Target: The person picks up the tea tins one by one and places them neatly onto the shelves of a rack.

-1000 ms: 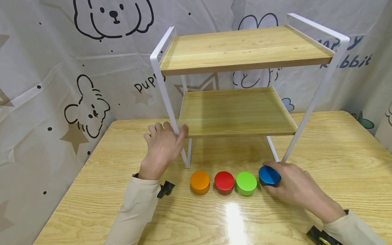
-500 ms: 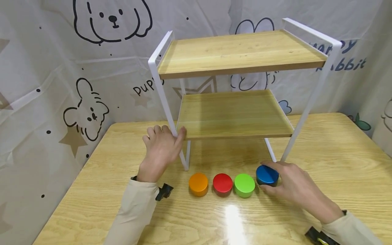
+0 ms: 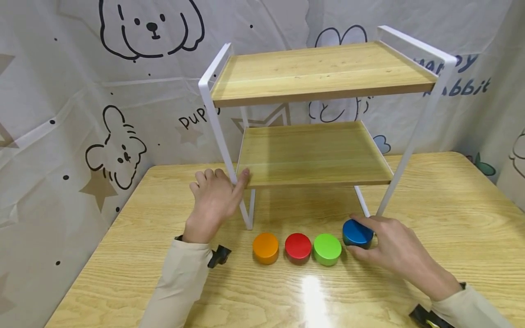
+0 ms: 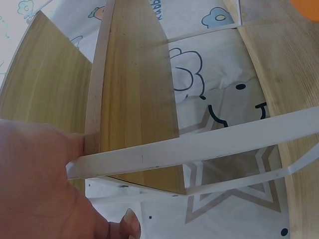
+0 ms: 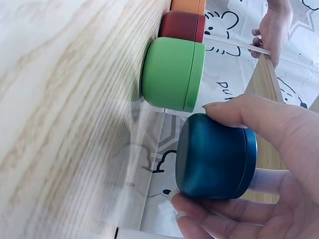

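My right hand (image 3: 395, 246) pinches a round blue tin (image 3: 357, 233) with a lid, thumb on one side and fingers on the other. In the right wrist view the blue tin (image 5: 214, 157) is held slightly off the tabletop. Left of it, a green tin (image 3: 327, 249), a red tin (image 3: 298, 248) and an orange tin (image 3: 265, 248) stand in a row on the table. My left hand (image 3: 213, 200) grips the front left post of a two-tier shelf (image 3: 316, 152), thumb at the board's corner. Its fingers are partly hidden in the left wrist view.
The white metal frame (image 3: 418, 130) carries an upper wooden board (image 3: 324, 73) and a lower one. It stands on a wooden table (image 3: 164, 273) behind the tins. A printed cloth (image 3: 49, 91) hangs around the back and sides.
The blue tin has risen a little relative to the green tin, with my right hand holding it throughout. My left hand stays on the shelf post. The head view has shifted slightly.
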### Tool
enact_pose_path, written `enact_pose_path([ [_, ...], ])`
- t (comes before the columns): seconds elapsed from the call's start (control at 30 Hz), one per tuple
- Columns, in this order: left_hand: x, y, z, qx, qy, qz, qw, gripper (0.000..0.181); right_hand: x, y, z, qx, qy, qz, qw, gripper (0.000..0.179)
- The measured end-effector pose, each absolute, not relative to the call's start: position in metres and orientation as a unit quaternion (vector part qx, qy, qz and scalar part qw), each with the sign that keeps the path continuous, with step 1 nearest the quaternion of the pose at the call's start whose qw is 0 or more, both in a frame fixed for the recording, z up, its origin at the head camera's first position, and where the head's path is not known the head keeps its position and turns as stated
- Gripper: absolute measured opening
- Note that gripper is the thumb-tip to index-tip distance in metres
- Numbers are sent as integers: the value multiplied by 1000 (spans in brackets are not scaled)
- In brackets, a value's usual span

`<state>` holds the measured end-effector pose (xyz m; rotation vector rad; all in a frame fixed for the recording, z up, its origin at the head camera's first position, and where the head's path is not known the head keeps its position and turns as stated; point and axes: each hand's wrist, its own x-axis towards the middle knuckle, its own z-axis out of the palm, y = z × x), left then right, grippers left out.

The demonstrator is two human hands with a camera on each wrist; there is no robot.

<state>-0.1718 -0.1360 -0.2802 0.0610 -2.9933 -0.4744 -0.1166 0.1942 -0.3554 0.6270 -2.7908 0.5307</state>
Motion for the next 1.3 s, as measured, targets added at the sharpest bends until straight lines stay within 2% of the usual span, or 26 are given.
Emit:
enact_pose_path([
  [0.33,-172,-138,-282,16,-985,-159,63,60,-117,191,-356,210,-953,181,120,59],
  [0.83,-172,-137,-283,12,-984,-166,65,59,-116,190,-355,213,-952,188,116,60],
  [1.3,-172,-135,-283,9,-984,-166,66,58,-111,188,-351,212,-949,188,140,60],
])
